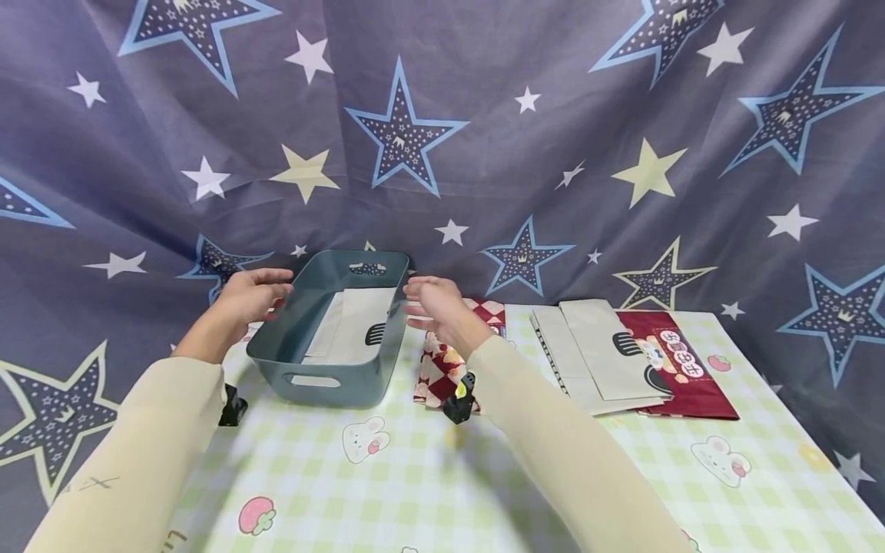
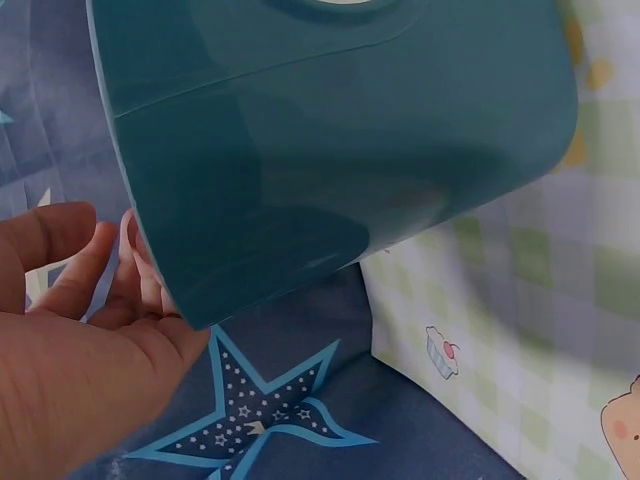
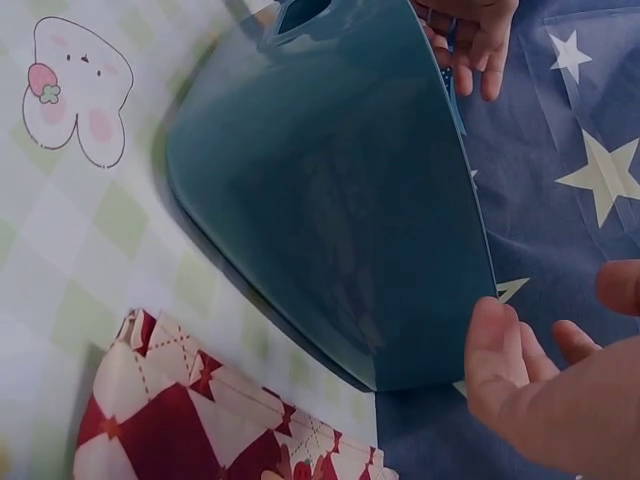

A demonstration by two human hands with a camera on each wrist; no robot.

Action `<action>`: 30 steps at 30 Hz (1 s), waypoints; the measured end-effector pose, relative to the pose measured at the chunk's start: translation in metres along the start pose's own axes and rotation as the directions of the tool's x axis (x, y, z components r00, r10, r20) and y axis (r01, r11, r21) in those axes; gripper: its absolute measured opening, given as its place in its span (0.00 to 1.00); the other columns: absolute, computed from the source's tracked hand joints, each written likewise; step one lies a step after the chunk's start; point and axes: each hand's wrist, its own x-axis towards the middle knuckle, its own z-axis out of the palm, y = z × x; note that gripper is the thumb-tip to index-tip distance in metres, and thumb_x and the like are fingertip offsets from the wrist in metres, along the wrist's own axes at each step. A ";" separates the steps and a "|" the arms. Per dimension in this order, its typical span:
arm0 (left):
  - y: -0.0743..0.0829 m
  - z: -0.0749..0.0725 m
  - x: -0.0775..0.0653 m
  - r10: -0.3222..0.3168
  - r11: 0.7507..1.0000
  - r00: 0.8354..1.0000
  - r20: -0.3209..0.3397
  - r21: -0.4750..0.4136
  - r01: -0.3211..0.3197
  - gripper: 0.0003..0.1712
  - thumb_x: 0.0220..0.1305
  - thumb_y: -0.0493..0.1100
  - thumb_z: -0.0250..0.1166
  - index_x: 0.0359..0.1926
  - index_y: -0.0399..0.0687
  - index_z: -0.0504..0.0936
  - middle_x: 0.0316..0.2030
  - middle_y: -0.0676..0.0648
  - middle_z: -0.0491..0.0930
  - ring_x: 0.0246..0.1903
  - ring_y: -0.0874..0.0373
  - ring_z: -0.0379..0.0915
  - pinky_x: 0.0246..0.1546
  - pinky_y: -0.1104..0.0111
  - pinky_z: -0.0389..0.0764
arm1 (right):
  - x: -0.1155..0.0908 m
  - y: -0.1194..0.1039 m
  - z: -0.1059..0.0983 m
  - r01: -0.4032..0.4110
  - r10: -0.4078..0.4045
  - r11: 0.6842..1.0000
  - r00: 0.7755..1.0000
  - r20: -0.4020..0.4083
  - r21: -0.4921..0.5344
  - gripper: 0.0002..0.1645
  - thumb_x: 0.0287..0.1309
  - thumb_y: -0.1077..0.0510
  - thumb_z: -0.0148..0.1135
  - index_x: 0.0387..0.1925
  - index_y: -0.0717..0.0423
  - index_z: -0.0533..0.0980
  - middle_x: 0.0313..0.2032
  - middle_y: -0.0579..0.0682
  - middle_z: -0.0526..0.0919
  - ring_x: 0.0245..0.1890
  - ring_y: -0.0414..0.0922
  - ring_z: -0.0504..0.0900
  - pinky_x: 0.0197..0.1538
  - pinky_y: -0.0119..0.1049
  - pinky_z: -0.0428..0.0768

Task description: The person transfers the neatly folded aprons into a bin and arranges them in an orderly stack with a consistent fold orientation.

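Note:
A blue-green plastic basket (image 1: 362, 384) with handle slots stands on the table, a folded off-white cloth (image 1: 359, 326) with a black print lying inside. My left hand (image 1: 250, 301) is at its left side, fingers loosely extended; the left wrist view has these fingers (image 2: 75, 285) right at the basket's rim (image 2: 165, 270). On the opposite side my right hand (image 1: 445, 311) faces inward with relaxed fingers. In the right wrist view a fingertip (image 3: 492, 318) overlaps the rim. Neither hand grips anything.
Red-and-white checked folded fabric (image 1: 439, 376) lies right of the basket, partly behind my right forearm. Farther right, another off-white folded cloth (image 1: 591, 353) overlaps a dark red one (image 1: 698, 384). A starry curtain (image 1: 456, 200) hangs along the back of the table (image 1: 346, 491).

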 end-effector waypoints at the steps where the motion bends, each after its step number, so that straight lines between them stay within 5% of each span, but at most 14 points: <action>1: 0.000 0.000 0.000 -0.001 1.000 1.000 -0.001 0.001 0.001 0.29 0.80 0.43 0.48 0.78 0.43 0.61 0.69 0.36 0.68 0.57 0.48 0.70 0.56 0.57 0.78 | 0.000 0.000 -0.001 -0.001 0.001 1.000 1.000 -0.002 0.002 0.23 0.70 0.61 0.57 0.64 0.60 0.73 0.65 0.63 0.74 0.56 0.57 0.80 0.59 0.51 0.80; 13: 0.008 0.010 0.003 0.032 0.999 0.999 -0.004 0.011 -0.032 0.28 0.80 0.44 0.51 0.75 0.43 0.65 0.59 0.42 0.72 0.43 0.58 0.73 0.46 0.65 0.81 | -0.004 0.000 -0.019 -0.001 0.001 1.000 1.000 0.014 0.005 0.20 0.73 0.59 0.56 0.62 0.59 0.74 0.65 0.62 0.75 0.56 0.57 0.81 0.59 0.51 0.80; 21: 0.015 0.024 0.006 0.051 0.999 0.999 0.004 0.001 -0.051 0.24 0.79 0.43 0.53 0.71 0.42 0.70 0.52 0.46 0.75 0.42 0.56 0.73 0.40 0.67 0.80 | -0.004 0.004 -0.035 0.016 -0.016 1.000 1.000 -0.009 -0.013 0.21 0.72 0.59 0.56 0.63 0.58 0.74 0.61 0.60 0.77 0.53 0.55 0.82 0.60 0.51 0.80; 30: 0.026 0.045 0.009 0.056 0.996 0.997 0.056 -0.076 -0.052 0.24 0.79 0.41 0.51 0.71 0.42 0.70 0.62 0.40 0.75 0.43 0.56 0.75 0.42 0.66 0.80 | -0.001 0.014 -0.057 0.008 -0.011 0.999 0.998 -0.061 -0.051 0.21 0.73 0.58 0.56 0.64 0.60 0.73 0.61 0.61 0.77 0.50 0.53 0.81 0.55 0.45 0.82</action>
